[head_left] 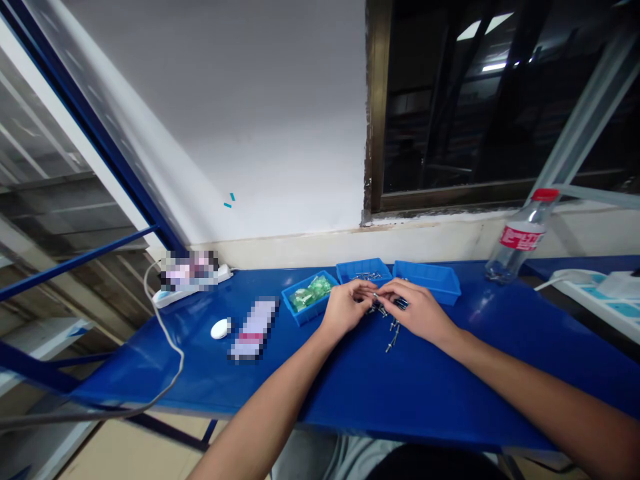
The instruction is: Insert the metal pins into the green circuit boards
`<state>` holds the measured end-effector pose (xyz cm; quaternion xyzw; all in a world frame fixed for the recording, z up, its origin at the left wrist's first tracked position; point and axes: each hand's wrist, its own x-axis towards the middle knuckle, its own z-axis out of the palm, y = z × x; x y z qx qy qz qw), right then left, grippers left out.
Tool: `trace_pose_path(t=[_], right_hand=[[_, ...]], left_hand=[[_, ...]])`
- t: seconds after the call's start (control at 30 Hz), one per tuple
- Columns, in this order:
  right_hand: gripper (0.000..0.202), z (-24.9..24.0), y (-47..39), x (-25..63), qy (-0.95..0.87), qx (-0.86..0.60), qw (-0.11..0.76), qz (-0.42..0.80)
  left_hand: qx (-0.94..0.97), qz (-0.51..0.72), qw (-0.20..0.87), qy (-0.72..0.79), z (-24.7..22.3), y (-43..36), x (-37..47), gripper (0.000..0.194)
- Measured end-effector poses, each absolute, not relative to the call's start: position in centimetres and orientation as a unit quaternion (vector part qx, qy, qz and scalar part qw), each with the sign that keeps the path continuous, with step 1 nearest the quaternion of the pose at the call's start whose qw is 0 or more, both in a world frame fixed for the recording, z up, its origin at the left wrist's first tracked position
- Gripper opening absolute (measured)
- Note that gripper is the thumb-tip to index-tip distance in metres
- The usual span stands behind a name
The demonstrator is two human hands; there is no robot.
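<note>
My left hand and my right hand meet over the blue table, fingertips nearly touching. Both are closed in a pinch around a small metal piece that looks like a screw. Beneath and between them lies a loose pile of metal screws, partly hidden by the fingers. Left of my left hand, a blue tray holds green and clear small parts. Just behind the hands, a second blue tray contains some metal pieces. Part of a third blue tray shows behind my right hand.
A clear bottle with a red cap stands at the back right, near a power strip. On the left are a pixelated flat object, a round white item, another power strip and a hanging cable.
</note>
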<state>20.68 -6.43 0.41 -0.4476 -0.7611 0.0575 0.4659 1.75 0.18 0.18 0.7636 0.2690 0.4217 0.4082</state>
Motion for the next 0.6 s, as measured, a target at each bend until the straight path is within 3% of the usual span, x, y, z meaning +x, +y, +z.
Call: trace_pose_path(t=[0.2,0.37,0.6], right_hand=[[0.01,0.1,-6.2,20.6,-0.745,-0.469,0.468,0.072],[0.023,0.4,-6.3,20.5,-0.738,-0.485,0.464,0.067],[0.013,0.4,-6.3,20.7,-0.73,-0.489,0.471,0.078]], left_hand=[[0.778,0.415,0.399,0.252,0.4,0.1,1.8,0.024],[0.748,0.421,0.455,0.237,0.3,-0.1,2.0,0.032],[0.769,0.376,0.438,0.274,1.3,-0.8,1.6,0.03]])
